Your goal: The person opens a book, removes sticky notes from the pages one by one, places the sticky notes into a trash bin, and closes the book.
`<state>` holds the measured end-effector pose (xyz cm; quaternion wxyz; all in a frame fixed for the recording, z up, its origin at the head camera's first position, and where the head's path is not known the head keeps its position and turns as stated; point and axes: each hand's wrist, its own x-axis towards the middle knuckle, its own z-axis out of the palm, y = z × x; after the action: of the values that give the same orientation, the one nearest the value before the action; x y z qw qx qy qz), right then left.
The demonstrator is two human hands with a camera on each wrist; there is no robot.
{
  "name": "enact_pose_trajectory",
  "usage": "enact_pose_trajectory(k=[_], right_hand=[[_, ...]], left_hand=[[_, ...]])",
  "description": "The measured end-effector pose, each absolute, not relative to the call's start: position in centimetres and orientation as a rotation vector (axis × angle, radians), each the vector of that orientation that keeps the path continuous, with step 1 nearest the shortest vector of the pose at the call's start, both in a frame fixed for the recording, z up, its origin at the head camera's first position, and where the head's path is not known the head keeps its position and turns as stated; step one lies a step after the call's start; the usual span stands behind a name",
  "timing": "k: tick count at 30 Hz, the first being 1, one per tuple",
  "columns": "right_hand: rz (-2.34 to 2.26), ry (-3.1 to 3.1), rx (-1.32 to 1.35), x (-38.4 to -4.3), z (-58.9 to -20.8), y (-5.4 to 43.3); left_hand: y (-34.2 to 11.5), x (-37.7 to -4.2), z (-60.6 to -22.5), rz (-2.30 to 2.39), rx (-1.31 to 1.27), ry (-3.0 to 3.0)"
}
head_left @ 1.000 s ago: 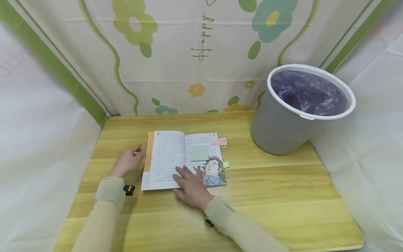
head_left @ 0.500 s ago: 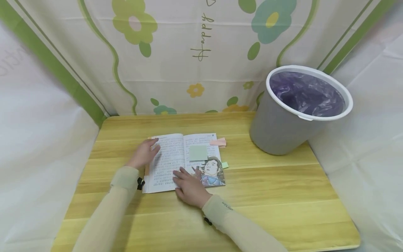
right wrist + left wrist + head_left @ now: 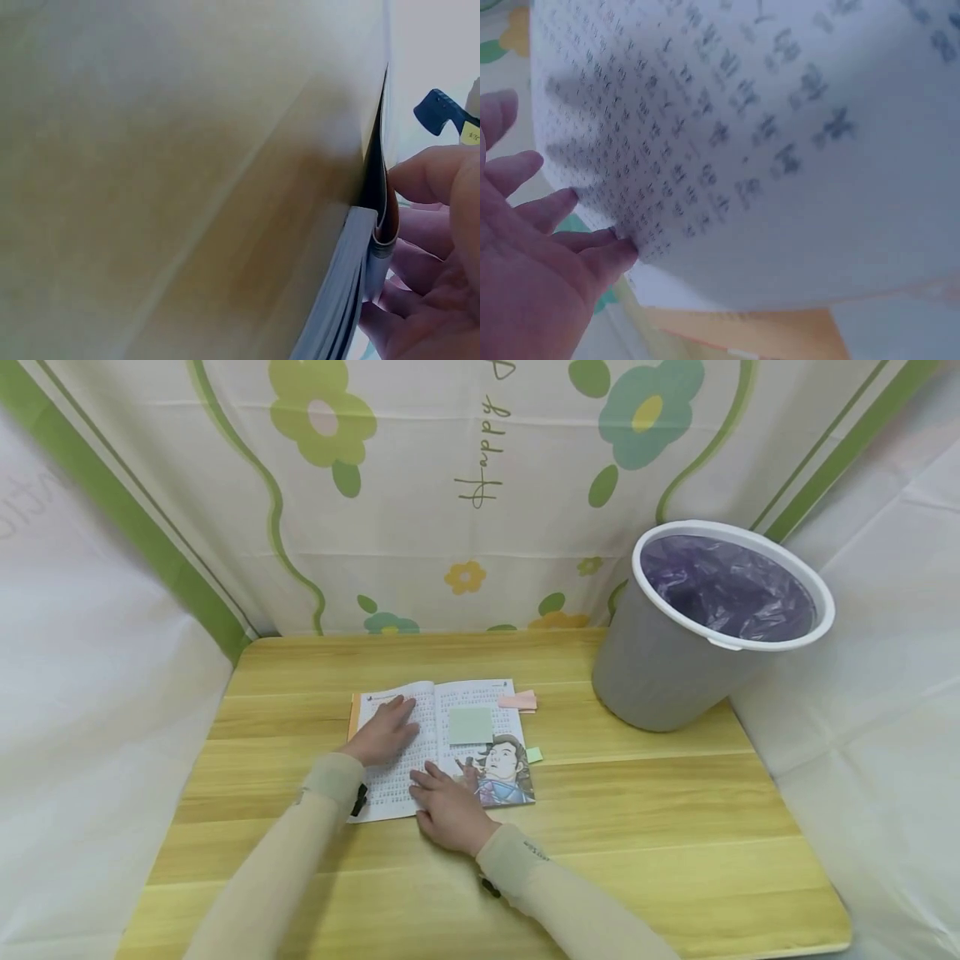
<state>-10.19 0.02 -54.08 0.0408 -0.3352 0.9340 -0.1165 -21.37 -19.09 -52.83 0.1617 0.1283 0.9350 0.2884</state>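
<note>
An open book (image 3: 476, 689) with printed pages lies on the wooden table. My left hand (image 3: 382, 732) rests over its left page, fingers extended toward the spine; in the left wrist view the fingertips meet the page (image 3: 652, 112). My right hand (image 3: 452, 812) lies at the bottom of the book near the fold, its fingers spread on the paper. From the right wrist view the thumb and fingers touch the book's lower edge (image 3: 349, 277). A pale green sticky note (image 3: 471, 726) sits on the right page above a printed drawing of a person (image 3: 504, 768).
Pink tabs (image 3: 519, 701) and a green tab (image 3: 534, 755) stick out past the book's right edge. A grey bin (image 3: 652, 668) with a purple liner stands at the table's back right. A flower-patterned curtain (image 3: 405, 510) hangs behind the table (image 3: 637, 852).
My left hand has moved from beside the book's left edge rightward onto the left page. The right hand stays at the fold's lower end.
</note>
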Motion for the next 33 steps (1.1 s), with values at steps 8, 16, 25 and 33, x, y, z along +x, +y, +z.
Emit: enact_pose_trajectory(k=[8, 16, 25, 33], right_hand=[[-0.437, 2.842, -1.056, -10.1, -54.1, 0.0], [-0.772, 2.723, -1.028, -10.0, -53.5, 2.1], [-1.05, 2.821, -0.99, -11.6, -51.7, 8.0], [-1.147, 2.894, -0.774, -13.2, -51.1, 12.1]], left_hand=[[-18.6, -21.3, -54.3, 0.589, 0.433, 2.663], [-18.6, -20.8, -54.5, 0.544, 0.412, 2.639], [-18.8, -20.7, -54.6, 0.533, 0.406, 2.629], [-18.4, -20.4, -55.8, 0.569, 0.454, 2.717]])
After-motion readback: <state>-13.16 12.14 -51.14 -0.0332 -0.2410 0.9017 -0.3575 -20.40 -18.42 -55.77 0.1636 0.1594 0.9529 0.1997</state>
